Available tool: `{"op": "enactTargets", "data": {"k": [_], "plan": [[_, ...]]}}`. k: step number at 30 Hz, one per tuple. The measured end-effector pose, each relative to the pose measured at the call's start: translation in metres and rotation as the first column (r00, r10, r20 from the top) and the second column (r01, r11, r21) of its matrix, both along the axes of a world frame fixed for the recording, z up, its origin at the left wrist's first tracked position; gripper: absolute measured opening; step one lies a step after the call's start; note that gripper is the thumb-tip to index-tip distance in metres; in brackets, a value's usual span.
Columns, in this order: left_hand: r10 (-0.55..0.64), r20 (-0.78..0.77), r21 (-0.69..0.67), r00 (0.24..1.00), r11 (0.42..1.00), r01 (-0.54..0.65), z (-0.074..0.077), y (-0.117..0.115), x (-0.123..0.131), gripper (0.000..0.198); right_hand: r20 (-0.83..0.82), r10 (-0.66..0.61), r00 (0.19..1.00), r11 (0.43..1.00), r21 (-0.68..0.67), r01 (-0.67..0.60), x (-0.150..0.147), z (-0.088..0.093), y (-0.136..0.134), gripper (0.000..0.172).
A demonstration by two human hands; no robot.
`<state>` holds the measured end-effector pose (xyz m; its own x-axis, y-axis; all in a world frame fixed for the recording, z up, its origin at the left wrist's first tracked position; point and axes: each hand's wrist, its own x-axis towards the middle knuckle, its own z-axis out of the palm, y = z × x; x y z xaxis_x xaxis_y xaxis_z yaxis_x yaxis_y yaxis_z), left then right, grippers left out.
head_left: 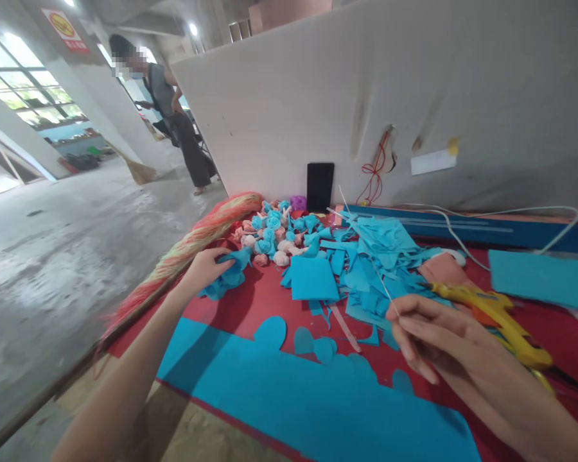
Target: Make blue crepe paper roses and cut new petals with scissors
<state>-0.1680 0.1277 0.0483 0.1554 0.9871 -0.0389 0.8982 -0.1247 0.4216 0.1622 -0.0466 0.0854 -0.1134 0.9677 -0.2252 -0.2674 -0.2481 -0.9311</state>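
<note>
My left hand point(210, 266) reaches to the left side of the red table, its fingers closed on a blue paper flower point(228, 277). A heap of small blue, pink and white paper roses point(272, 228) lies just beyond it. Between the thumb and fingers of my right hand point(426, 333) is a thin white stick point(384, 285), pointing up and away. Behind this hand lies a yellow glue gun point(503, 314). Blue paper scraps point(376, 256) are piled near the stick. A long blue sheet point(279, 391) lies in front, with several rounded blue petals point(271, 332) along its far edge.
A bundle of red and cream strands point(187, 247) runs along the table's left edge beside a pole point(52, 388). A black phone point(320, 186) leans against the grey-white panel point(390, 83) behind. A white cable point(453, 234) crosses the right. Another person point(166, 102) stands farther back.
</note>
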Motion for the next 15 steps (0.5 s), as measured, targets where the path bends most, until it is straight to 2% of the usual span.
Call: {"op": "enactTargets", "data": {"k": [3,7,11,15], "plan": [[0.042,0.112,-0.01,0.993,0.999,-0.041,0.008,-0.007,0.0,0.029,0.011,-0.002,1.0,1.0,0.01,0.002,0.0,0.0,0.001,0.015],[0.051,0.347,-0.037,0.937,0.998,-0.041,0.028,-0.034,0.001,0.028,0.047,-0.002,0.999,1.0,0.013,0.002,-0.002,0.002,0.003,0.015],[0.112,0.605,-0.146,0.788,0.989,-0.028,0.044,-0.059,0.006,0.02,0.147,0.003,0.989,0.998,0.065,-0.012,-0.002,-0.003,0.005,0.014],[0.188,0.745,-0.262,0.64,0.965,0.021,0.046,-0.067,0.026,0.017,0.246,0.007,0.969,0.991,0.128,-0.04,-0.002,-0.008,0.005,0.012]]}}
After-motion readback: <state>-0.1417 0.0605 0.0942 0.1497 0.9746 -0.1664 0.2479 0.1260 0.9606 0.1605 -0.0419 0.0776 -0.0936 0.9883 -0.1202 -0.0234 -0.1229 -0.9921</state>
